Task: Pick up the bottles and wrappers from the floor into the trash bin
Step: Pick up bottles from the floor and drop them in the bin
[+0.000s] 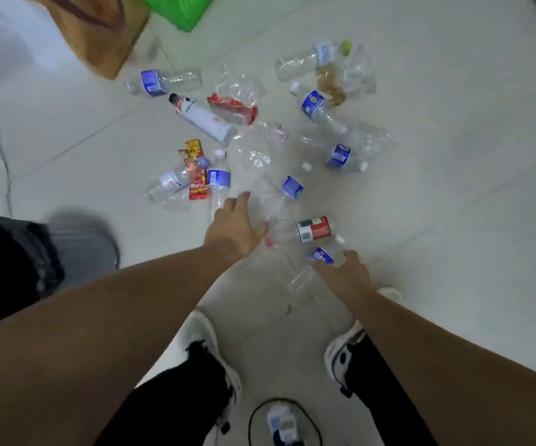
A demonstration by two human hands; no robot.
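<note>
I had both hands down over the litter on the tiled floor [437,220]. My left hand [234,230] hung with fingers spread and relaxed above a crumpled clear bottle [270,207], touching or just short of it; I could not tell which, and it gripped nothing yet. My right hand [345,272] reached onto a small blue-labelled bottle [323,254], fingers resting on or beside it, but I could not tell whether they had curled around it. Just beyond lay a red-labelled bottle [311,229], and farther out more blue-labelled bottles and red snack wrappers [199,186] were scattered well apart. The trash bin [76,246], grey with a dark liner, stood to my left, near my left arm.

To do this step well, I judged each hand should take one bottle by its body, not the slippery crushed end, and close firmly, since thin empty plastic buckles and skids on tile. Clearing the nearest pieces first would keep my feet from kicking them, and the bin's nearness favoured short carries leftward.
</note>
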